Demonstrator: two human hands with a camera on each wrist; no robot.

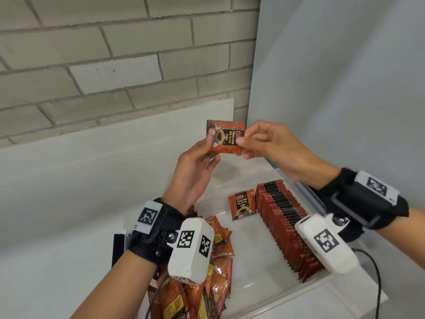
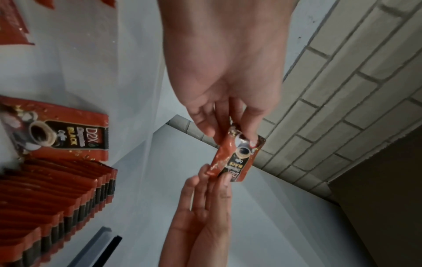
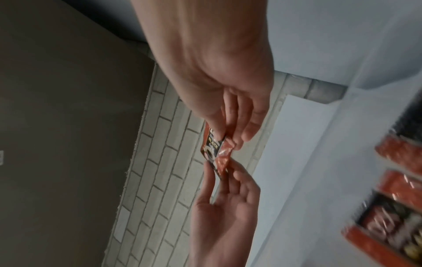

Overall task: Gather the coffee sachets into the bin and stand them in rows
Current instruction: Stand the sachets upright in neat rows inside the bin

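Note:
A red and black coffee sachet (image 1: pixel 224 139) hangs in the air above the clear bin (image 1: pixel 250 254). My left hand (image 1: pixel 208 146) pinches its left end and my right hand (image 1: pixel 242 146) pinches its right end. The left wrist view shows the same sachet (image 2: pixel 237 155) between my left hand (image 2: pixel 228 133) and right hand (image 2: pixel 214 180). In the right wrist view my right hand (image 3: pixel 228 142) grips the sachet (image 3: pixel 217 155). Inside the bin a long row of sachets (image 1: pixel 285 226) stands on edge along the right wall. One sachet (image 1: pixel 242 206) leans upright beside it. A loose pile (image 1: pixel 218 272) lies at the bin's left.
A brick wall (image 1: pixel 103 54) and a white board (image 1: pixel 115 146) stand behind the bin, with a grey wall (image 1: pixel 345 88) on the right. A black cable (image 1: pixel 377 272) runs by the bin's right side. A black flat object (image 1: pixel 118 247) stands left of my left wrist.

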